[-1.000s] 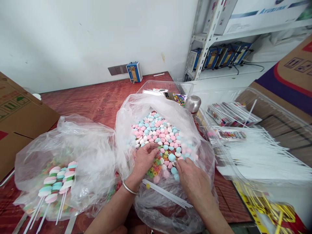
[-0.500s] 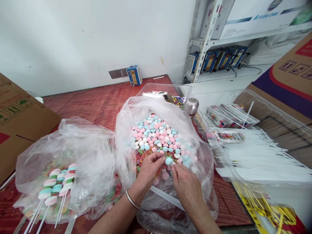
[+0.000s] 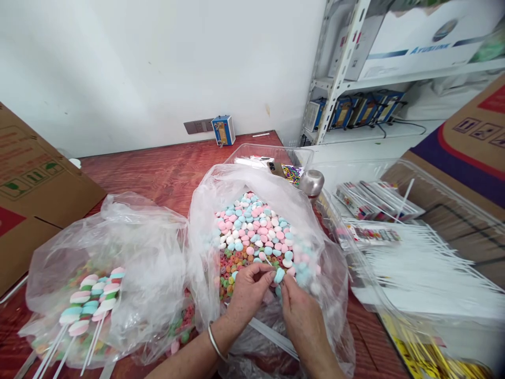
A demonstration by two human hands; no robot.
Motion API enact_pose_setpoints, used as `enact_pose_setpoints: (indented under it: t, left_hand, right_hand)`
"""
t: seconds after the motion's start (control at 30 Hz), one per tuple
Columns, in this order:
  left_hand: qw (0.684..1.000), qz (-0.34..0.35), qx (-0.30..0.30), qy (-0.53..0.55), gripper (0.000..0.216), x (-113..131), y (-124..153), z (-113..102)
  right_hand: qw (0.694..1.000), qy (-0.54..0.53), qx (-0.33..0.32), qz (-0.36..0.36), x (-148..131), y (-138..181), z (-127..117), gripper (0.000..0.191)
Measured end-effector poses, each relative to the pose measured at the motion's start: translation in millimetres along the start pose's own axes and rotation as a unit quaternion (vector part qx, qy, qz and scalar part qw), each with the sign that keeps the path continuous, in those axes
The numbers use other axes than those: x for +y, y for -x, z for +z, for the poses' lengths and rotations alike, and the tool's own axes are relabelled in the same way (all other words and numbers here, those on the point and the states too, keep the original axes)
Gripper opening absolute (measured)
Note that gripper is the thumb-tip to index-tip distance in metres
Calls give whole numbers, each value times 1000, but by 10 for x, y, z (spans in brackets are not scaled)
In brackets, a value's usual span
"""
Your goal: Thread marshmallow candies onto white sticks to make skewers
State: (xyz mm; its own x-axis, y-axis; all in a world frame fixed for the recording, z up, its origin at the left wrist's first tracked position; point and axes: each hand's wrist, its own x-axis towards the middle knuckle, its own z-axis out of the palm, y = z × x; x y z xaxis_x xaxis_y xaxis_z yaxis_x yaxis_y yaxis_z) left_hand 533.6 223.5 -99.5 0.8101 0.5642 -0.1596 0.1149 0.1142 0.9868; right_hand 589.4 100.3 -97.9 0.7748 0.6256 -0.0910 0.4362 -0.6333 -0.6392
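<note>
A light-blue marshmallow (image 3: 279,275) is pinched edge-on between my two hands, over an open clear plastic bag (image 3: 205,210). My left hand (image 3: 252,289), with a bangle at its wrist, has thumb and forefinger closed at the candy's left side. The fingertips of my right hand (image 3: 302,305) are closed on its right side. A thin white tip (image 3: 268,260) sticks out just above the left fingers; where it leads is hidden. Inside the bag are pink, white and blue marshmallows (image 3: 260,226) and ring-shaped gummies (image 3: 232,268). Below my hands lies a white strip or stick bundle (image 3: 272,337).
Left, finished candy skewers (image 3: 90,300) rest on another plastic bag (image 3: 145,247), near a cardboard box (image 3: 43,179). Right, a clear tray (image 3: 371,284) holds white sticks (image 3: 426,268). Behind the open bag are a metal cup (image 3: 311,182) and a second clear tray (image 3: 252,149).
The blue marshmallow has turned from face-on to edge-on, and both hands have shifted slightly down and right in view. The thin white tip now shows beside it. The camera has tilted a little.
</note>
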Motion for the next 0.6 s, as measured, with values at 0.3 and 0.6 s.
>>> enact_pose_setpoints:
  t: [0.3,0.6]
  left_hand:
    - [846,237,76,-472,15,379,-585,-155]
    - [764,165,109,-614,16,309,-827,-82]
  right_hand:
    - [964,-253,58,61,151,-105,-69,36]
    - [957,-276,59,62,242,-71,-94,33]
